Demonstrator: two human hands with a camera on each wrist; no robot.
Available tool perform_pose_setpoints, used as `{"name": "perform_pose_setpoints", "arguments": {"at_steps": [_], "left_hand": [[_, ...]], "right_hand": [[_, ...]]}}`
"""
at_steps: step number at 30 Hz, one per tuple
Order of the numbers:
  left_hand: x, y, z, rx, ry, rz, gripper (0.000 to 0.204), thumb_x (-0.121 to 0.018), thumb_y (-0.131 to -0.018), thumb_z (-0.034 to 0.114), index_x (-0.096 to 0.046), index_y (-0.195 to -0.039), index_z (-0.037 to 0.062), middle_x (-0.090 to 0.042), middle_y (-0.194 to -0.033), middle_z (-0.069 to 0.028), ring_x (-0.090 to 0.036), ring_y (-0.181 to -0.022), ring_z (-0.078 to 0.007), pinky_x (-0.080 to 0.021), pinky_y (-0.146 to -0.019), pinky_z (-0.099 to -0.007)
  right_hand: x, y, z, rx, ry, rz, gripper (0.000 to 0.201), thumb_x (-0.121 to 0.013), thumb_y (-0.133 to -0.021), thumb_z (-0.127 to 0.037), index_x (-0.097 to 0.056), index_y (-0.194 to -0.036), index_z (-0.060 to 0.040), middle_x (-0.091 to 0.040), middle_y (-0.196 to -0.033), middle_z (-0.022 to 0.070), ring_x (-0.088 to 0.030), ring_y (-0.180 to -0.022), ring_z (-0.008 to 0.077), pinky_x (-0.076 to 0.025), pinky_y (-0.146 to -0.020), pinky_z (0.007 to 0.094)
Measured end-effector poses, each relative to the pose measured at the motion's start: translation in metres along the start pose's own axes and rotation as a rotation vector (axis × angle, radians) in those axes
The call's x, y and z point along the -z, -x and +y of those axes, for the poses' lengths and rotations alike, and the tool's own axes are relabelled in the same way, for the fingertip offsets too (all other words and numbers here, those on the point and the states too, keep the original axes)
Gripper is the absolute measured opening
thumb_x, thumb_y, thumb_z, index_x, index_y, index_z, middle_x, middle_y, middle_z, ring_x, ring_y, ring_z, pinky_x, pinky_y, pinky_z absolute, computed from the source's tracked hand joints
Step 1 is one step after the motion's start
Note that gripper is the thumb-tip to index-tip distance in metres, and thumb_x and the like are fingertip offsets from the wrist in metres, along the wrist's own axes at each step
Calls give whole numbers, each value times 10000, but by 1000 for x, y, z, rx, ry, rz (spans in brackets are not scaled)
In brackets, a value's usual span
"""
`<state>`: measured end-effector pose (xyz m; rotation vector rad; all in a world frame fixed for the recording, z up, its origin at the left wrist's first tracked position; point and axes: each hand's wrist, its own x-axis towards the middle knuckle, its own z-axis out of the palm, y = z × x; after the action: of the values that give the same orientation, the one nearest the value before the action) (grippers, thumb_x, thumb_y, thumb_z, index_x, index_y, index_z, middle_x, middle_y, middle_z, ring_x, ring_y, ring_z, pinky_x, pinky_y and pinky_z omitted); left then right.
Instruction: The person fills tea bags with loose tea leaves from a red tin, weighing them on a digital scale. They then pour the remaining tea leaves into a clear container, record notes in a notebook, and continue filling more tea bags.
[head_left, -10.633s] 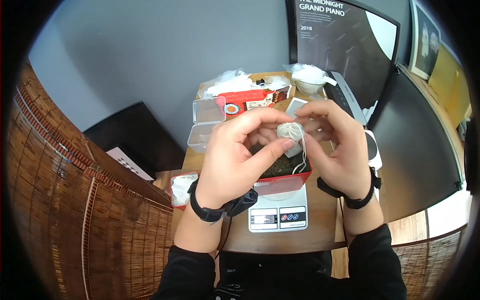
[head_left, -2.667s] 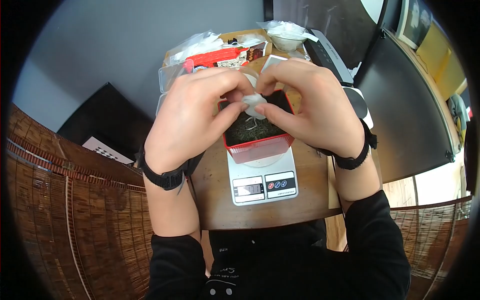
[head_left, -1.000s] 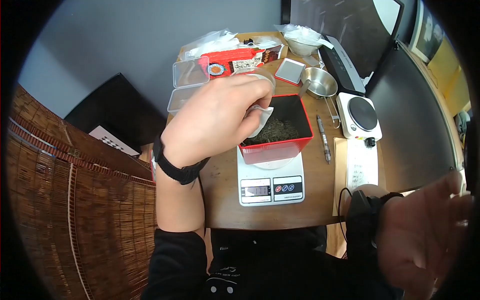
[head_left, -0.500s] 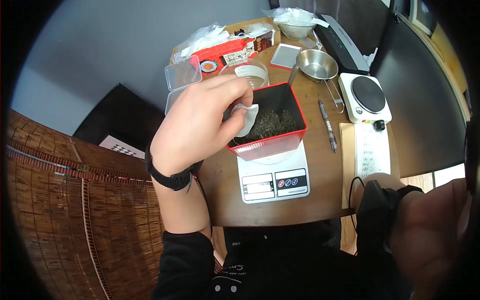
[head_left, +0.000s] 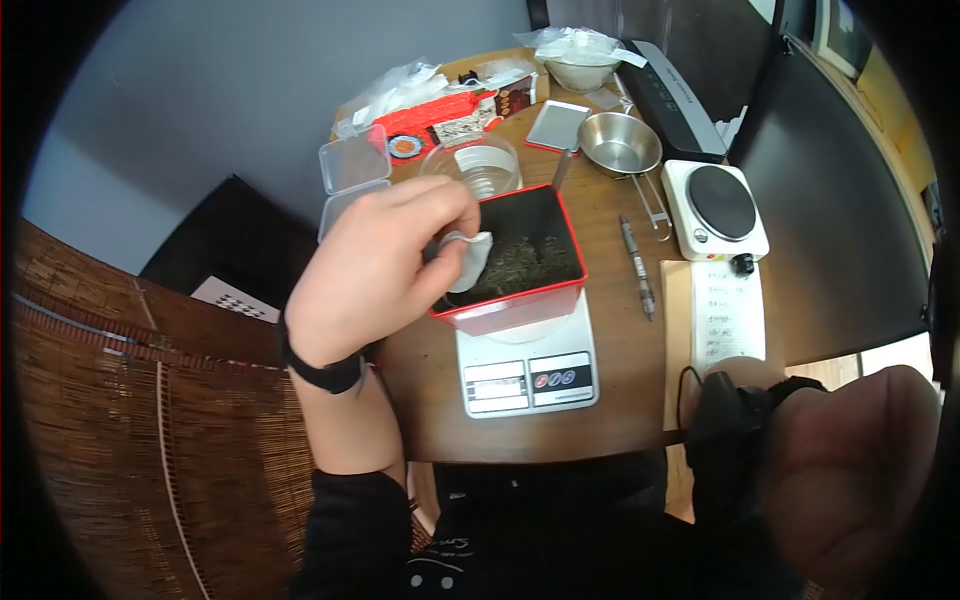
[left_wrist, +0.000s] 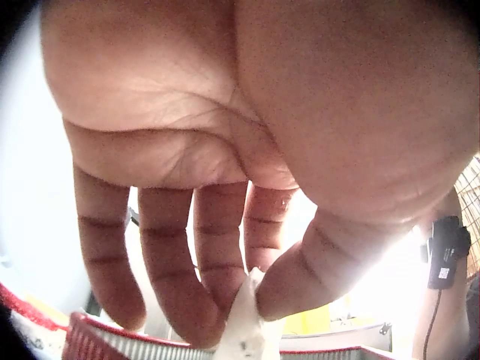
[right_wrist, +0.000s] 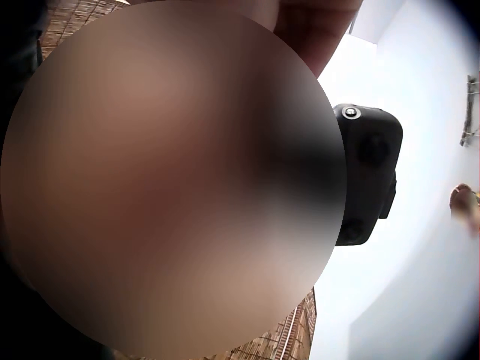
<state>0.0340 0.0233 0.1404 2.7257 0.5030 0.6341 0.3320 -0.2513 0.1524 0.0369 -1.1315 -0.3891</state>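
My left hand (head_left: pixel 385 265) pinches a small white drawstring pouch (head_left: pixel 474 262) between thumb and fingertips, over the left side of a red-rimmed box (head_left: pixel 500 318). Limp and pale, the pouch (left_wrist: pixel 241 334) hangs from the fingertips in the left wrist view. Dark dried leaves (head_left: pixel 525 266) lie in the box, which stands on a white kitchen scale (head_left: pixel 580 345). My right hand (head_left: pixel 850 470) is raised close to the head camera at the lower right, away from the box. Its fingers are blurred or out of frame, and I cannot tell how they lie.
A metal handle (head_left: pixel 562 172) sticks up at the box's back corner. Behind stand a clear round container (head_left: pixel 430 165), a small flat scale (head_left: pixel 558 126) and a steel pan (head_left: pixel 620 150). To the right are a pen (head_left: pixel 637 268), a hot plate (head_left: pixel 755 225) and a written sheet (head_left: pixel 730 315).
Both hands earlier held a round, gathered pouch; both were still at it 2.7 seconds ago. The right hand has since moved away to the lower right. The left still holds a pouch, limp now.
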Motion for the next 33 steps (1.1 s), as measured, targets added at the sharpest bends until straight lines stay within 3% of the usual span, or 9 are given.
{"name": "perform_pose_setpoints", "arguments": {"at_steps": [3,7,12,18,20,22,29,31,33], "left_hand": [[0,1,-3,-36,-10,22,157,-701,-832,-52,-618,-955,-2,-624,-859,-144,-649,-791,-336,-532,-730,-393],[3,2,-2,-28,6,7,179,-683,-811,-52,-612,-968,-4,-630,-873,-137,-651,-792,-319,-534,-726,-393],[3,2,-2,-48,-16,3,173,-682,-830,-48,-620,-979,13,-639,-887,-132,-666,-816,-325,-544,-733,-389],[3,7,0,-39,6,15,173,-684,-844,-50,-622,-993,13,-654,-914,-131,-678,-831,-321,-556,-751,-403],[7,2,0,-65,-24,33,171,-684,-848,-51,-622,-995,12,-656,-917,-129,-681,-831,-315,-558,-753,-401],[6,5,3,-25,4,24,136,-682,-881,5,-603,-988,32,-677,-923,-141,-696,-877,-388,-559,-744,-462],[7,6,3,-72,8,90,155,-693,-875,-5,-614,-1002,34,-680,-921,-138,-698,-874,-387,-561,-747,-462],[6,6,4,-102,10,184,168,-749,-844,-45,-645,-962,13,-667,-874,-117,-685,-766,-285,-554,-695,-373],[7,5,6,-131,22,246,170,-766,-842,-38,-661,-965,13,-683,-875,-116,-691,-770,-280,-557,-700,-365]], "right_hand": [[3,4,-10,125,13,143,146,-700,-952,-129,-697,-826,-55,-750,-905,60,-712,-722,88,-541,-579,196],[4,28,-19,-53,166,203,118,-697,-956,-94,-717,-843,-66,-743,-821,17,-715,-776,68,-523,-612,155],[-4,26,2,-62,44,154,44,-726,-925,-87,-730,-911,-46,-748,-870,47,-715,-809,109,-532,-655,199],[-21,32,14,-111,10,52,119,-761,-887,-78,-746,-991,-21,-754,-929,84,-716,-847,159,-542,-707,253],[-28,33,16,-157,16,-26,158,-772,-875,-76,-751,-1018,-13,-757,-948,96,-717,-860,175,-546,-724,270],[-38,36,28,-236,88,-150,197,-784,-863,-73,-756,-1045,-5,-759,-968,108,-717,-873,191,-549,-742,288],[-87,33,97,-506,496,-815,336,-824,-819,-63,-774,-1139,24,-766,-1037,151,-718,-918,249,-561,-802,350],[-90,46,115,-522,496,-955,362,-844,-808,-69,-780,-1155,16,-775,-1046,151,-729,-932,266,-568,-818,362],[-92,60,128,-531,505,-1064,367,-874,-802,-103,-787,-1152,-38,-779,-1038,123,-739,-926,303,-585,-806,386]]}}
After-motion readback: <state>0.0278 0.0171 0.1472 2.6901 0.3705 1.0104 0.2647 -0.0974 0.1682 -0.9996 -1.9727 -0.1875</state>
